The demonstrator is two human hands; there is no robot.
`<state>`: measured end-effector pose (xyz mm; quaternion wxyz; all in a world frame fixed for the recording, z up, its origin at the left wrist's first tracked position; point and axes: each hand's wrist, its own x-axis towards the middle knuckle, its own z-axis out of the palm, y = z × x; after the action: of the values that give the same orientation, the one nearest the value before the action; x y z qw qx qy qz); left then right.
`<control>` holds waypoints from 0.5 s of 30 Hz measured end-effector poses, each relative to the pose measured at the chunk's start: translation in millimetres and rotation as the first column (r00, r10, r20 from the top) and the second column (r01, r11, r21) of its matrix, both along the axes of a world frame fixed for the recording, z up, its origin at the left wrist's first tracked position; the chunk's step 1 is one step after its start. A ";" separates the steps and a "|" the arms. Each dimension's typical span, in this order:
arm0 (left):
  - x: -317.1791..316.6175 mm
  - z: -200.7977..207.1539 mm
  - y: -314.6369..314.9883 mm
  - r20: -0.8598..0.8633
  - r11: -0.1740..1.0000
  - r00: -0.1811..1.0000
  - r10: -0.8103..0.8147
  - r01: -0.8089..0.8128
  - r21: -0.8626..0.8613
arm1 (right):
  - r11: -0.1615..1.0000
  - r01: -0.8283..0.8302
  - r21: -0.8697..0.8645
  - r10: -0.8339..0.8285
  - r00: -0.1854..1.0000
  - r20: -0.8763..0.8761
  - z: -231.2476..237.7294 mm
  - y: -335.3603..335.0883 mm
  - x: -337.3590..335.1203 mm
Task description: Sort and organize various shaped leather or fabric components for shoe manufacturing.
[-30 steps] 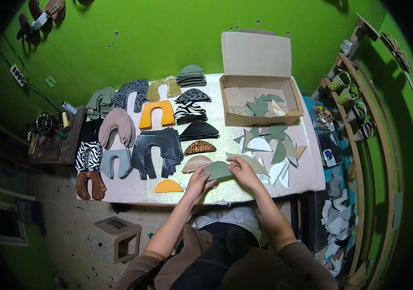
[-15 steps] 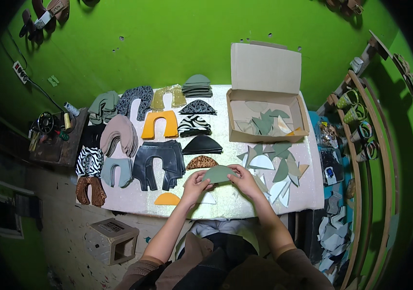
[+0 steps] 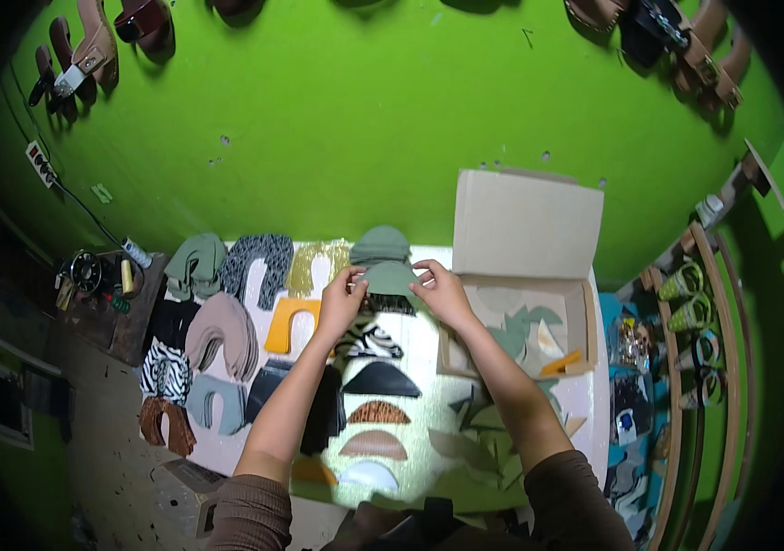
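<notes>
Hands (image 3: 344,299) (image 3: 442,296) pinch the green half-moon piece (image 3: 389,279) between them, by its ends.

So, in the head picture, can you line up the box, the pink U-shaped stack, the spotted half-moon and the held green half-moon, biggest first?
1. Cardboard box
2. Pink U-shaped stack
3. Green half-moon and spotted half-moon: too alike to rank

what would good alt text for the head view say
A person's left hand and right hand hold a green half-moon piece by its ends, beside a stack of similar green pieces. Piles of cut pieces line the table; an open cardboard box of scraps stands right.
</notes>
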<state>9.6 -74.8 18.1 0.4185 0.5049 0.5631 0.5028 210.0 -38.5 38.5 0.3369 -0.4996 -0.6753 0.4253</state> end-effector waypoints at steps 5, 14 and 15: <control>-12.7 -12.9 72.2 -0.363 0.990 0.923 0.125 -0.092 0.107 | 0.988 0.012 0.152 -0.046 0.974 0.224 -7.7 69.5 -25.8; -24.4 -47.9 112.5 -0.464 0.965 0.847 0.260 -0.215 0.149 | 0.991 -0.060 0.118 0.026 0.961 0.277 -40.1 121.2 -43.6; -24.7 -51.8 114.1 -0.469 0.961 0.841 0.270 -0.209 0.179 | 0.988 -0.074 0.133 0.032 0.955 0.296 -44.6 124.7 -44.9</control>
<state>-15.1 39.3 -33.7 0.1648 0.5653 0.6779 0.4400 165.1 86.2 -6.1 0.2565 -0.5136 -0.7594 0.3062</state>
